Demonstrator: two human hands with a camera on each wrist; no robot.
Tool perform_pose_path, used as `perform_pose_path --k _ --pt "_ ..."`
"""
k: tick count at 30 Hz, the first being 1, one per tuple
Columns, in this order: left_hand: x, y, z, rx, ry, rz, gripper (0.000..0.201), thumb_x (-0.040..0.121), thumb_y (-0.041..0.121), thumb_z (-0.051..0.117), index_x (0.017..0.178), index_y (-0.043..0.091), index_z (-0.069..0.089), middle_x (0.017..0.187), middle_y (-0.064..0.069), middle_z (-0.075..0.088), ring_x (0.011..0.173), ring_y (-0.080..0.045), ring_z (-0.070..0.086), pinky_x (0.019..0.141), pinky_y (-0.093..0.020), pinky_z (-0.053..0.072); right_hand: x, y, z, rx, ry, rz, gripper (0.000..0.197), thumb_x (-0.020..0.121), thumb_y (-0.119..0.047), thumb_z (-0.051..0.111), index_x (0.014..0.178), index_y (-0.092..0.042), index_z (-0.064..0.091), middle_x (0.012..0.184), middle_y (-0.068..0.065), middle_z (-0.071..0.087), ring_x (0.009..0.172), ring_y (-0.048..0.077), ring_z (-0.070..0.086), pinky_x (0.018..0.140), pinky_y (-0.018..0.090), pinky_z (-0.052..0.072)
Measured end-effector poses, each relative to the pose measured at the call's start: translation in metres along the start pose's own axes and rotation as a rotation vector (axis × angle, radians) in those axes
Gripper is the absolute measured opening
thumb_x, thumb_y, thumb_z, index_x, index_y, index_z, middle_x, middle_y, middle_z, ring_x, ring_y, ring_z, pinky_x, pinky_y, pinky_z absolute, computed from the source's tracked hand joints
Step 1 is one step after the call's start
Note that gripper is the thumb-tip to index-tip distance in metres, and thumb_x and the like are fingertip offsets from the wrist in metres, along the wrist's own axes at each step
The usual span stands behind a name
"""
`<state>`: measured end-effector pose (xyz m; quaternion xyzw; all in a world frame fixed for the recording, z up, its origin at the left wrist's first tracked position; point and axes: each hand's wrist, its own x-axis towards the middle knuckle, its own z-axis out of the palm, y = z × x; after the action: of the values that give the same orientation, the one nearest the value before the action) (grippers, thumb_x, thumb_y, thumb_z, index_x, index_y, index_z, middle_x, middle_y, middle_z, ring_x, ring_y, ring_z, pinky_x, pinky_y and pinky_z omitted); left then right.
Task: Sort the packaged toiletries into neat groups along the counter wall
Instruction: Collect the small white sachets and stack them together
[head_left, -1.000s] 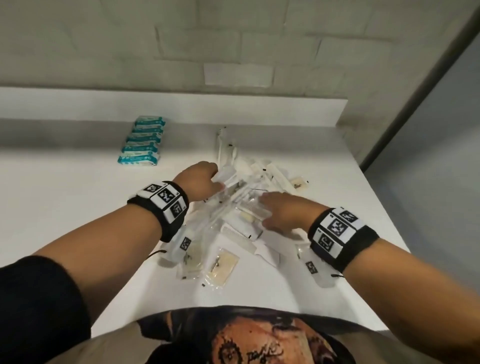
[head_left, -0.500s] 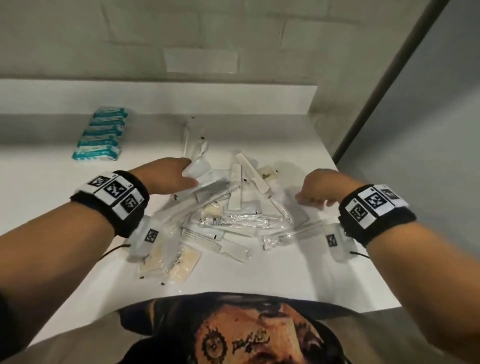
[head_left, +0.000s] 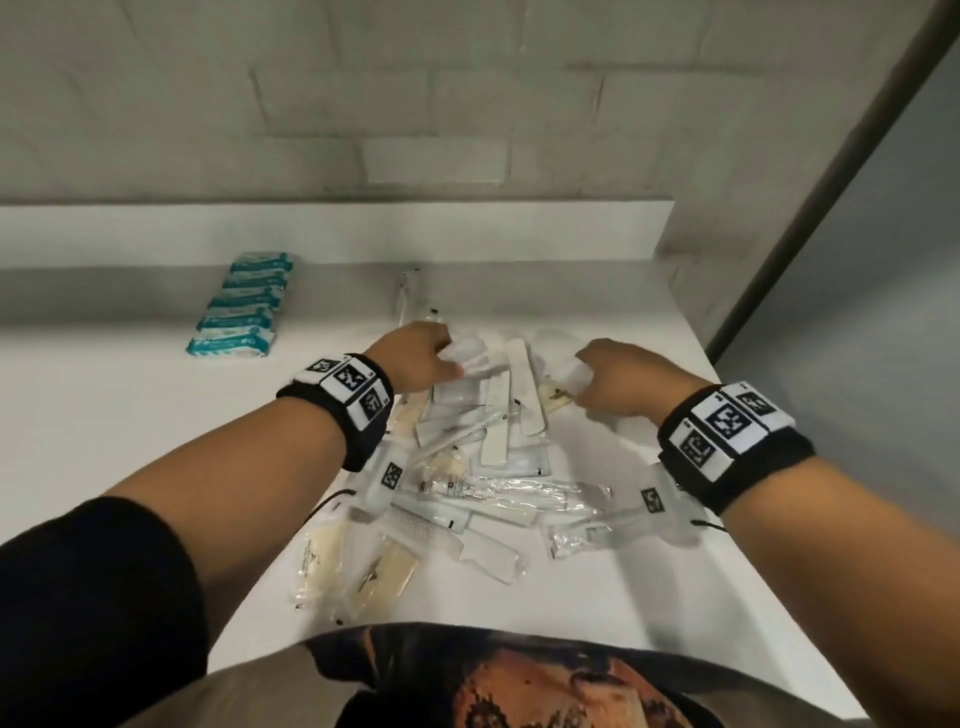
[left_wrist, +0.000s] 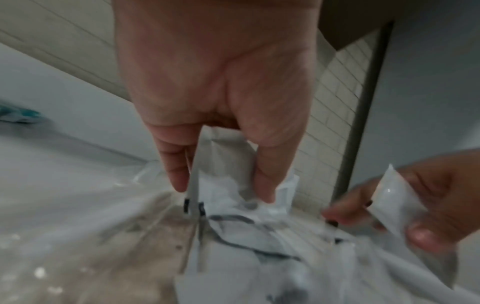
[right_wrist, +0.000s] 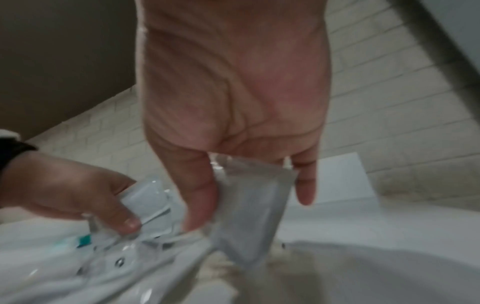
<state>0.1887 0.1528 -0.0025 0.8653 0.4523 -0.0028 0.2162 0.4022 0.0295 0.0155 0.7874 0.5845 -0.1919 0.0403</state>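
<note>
On the white worktop (head_left: 104, 441) a loose pile of packaged toiletries (head_left: 478, 467) lay at the centre of the view: wrapped white combs, clear sachets and long sleeves, overlapping one another. The left hand (head_left: 415, 358) reached to the pile's 11 o'clock edge, fingers curled round a crumpled white packet (head_left: 467, 353). The right hand (head_left: 618, 384) was at the pile's 2 o'clock edge with a pale sachet (head_left: 566, 371) in its grip. Both wrists wore black bands with black-and-white marker squares. At 10 o'clock from the pile, well apart from it, a neat row of teal-and-white packets (head_left: 241, 312) ran toward the counter wall (head_left: 332, 234). Two beige sachets (head_left: 358, 566) lay at the pile's 7 o'clock edge.
</note>
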Motion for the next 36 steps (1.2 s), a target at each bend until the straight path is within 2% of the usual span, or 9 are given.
perform_pose_path --k 4,7,9,16,21,26,31,34,36 --pt "0.004 0.008 0.017 0.180 -0.147 0.093 0.039 0.082 0.038 0.066 0.110 0.012 0.059 0.111 -0.007 0.055 0.096 -0.024 0.055 0.076 -0.030 0.042 -0.001 -0.012 0.018 -0.076 -0.246 -0.174 0.073 0.087 -0.026 0.060 0.151 -0.028 0.024 0.150 -0.003 0.040 0.131 0.023 0.045 0.104 0.033 0.038" --pt "0.005 0.002 0.018 0.201 -0.165 0.041 0.039 0.081 0.038 0.067 0.106 0.012 0.051 0.114 -0.009 0.054 0.093 -0.022 0.052 0.074 -0.030 0.041 0.003 -0.001 0.006 -0.236 -0.285 -0.126 0.037 0.079 -0.016 0.064 0.115 -0.024 0.057 0.107 -0.005 0.063 0.099 0.023 0.059 0.080 0.032 0.048" --pt "0.003 -0.005 0.013 0.102 -0.134 -0.023 0.043 0.082 0.036 0.069 0.112 0.012 0.049 0.120 -0.006 0.056 0.097 -0.022 0.052 0.076 -0.029 0.039 0.004 0.004 -0.005 -0.317 -0.281 -0.088 0.024 0.078 -0.014 0.066 0.100 -0.017 0.058 0.088 -0.004 0.058 0.083 0.020 0.056 0.069 0.029 0.045" --pt "-0.008 -0.030 -0.011 -0.506 0.097 -0.185 0.049 0.079 0.025 0.077 0.123 0.010 0.060 0.112 -0.005 0.067 0.097 -0.025 0.065 0.077 -0.028 0.049 0.015 -0.027 -0.001 0.018 -0.141 -0.309 0.066 0.087 -0.025 0.062 0.147 -0.027 0.035 0.142 -0.001 0.048 0.127 0.022 0.049 0.101 0.034 0.042" --pt "-0.022 -0.042 -0.024 -0.765 0.193 -0.243 0.040 0.076 0.023 0.079 0.112 0.009 0.068 0.103 -0.010 0.073 0.095 -0.028 0.069 0.082 -0.035 0.056 0.012 -0.068 0.010 0.296 -0.214 -0.497 0.059 0.089 -0.016 0.062 0.140 -0.038 0.042 0.135 -0.022 0.046 0.108 0.004 0.052 0.079 0.016 0.041" --pt "-0.033 -0.051 -0.032 -0.919 0.344 -0.312 0.036 0.079 0.022 0.075 0.109 0.007 0.064 0.104 -0.012 0.071 0.096 -0.032 0.069 0.091 -0.048 0.054 0.014 -0.074 0.004 -0.085 0.024 -0.347 0.028 0.089 -0.027 0.057 0.115 -0.019 0.060 0.112 0.000 0.062 0.096 0.018 0.059 0.082 0.034 0.050" --pt "-0.046 -0.067 -0.031 -0.921 0.398 -0.348 0.023 0.086 0.019 0.070 0.106 0.010 0.065 0.103 -0.013 0.069 0.088 -0.027 0.067 0.077 -0.033 0.056 0.001 -0.081 0.016 0.018 -0.221 -0.464 0.036 0.087 -0.022 0.062 0.120 -0.035 0.059 0.108 -0.012 0.064 0.090 0.008 0.061 0.074 0.026 0.050" --pt "-0.056 -0.079 -0.028 -0.918 0.390 -0.383 0.030 0.084 0.019 0.071 0.111 0.007 0.065 0.100 -0.011 0.068 0.079 -0.021 0.065 0.064 -0.025 0.051 0.006 -0.080 0.015 -0.095 -0.286 -0.363 0.023 0.087 -0.017 0.062 0.110 -0.022 0.062 0.102 -0.005 0.064 0.084 0.010 0.060 0.066 0.024 0.048" --pt "-0.065 -0.086 -0.024 -0.922 0.365 -0.443 0.041 0.079 0.029 0.074 0.111 0.005 0.064 0.101 -0.011 0.069 0.086 -0.025 0.066 0.073 -0.031 0.055 0.009 -0.084 0.002 -0.106 -0.206 -0.320 0.024 0.089 -0.023 0.062 0.113 -0.019 0.059 0.109 -0.003 0.064 0.087 0.013 0.059 0.070 0.027 0.048"
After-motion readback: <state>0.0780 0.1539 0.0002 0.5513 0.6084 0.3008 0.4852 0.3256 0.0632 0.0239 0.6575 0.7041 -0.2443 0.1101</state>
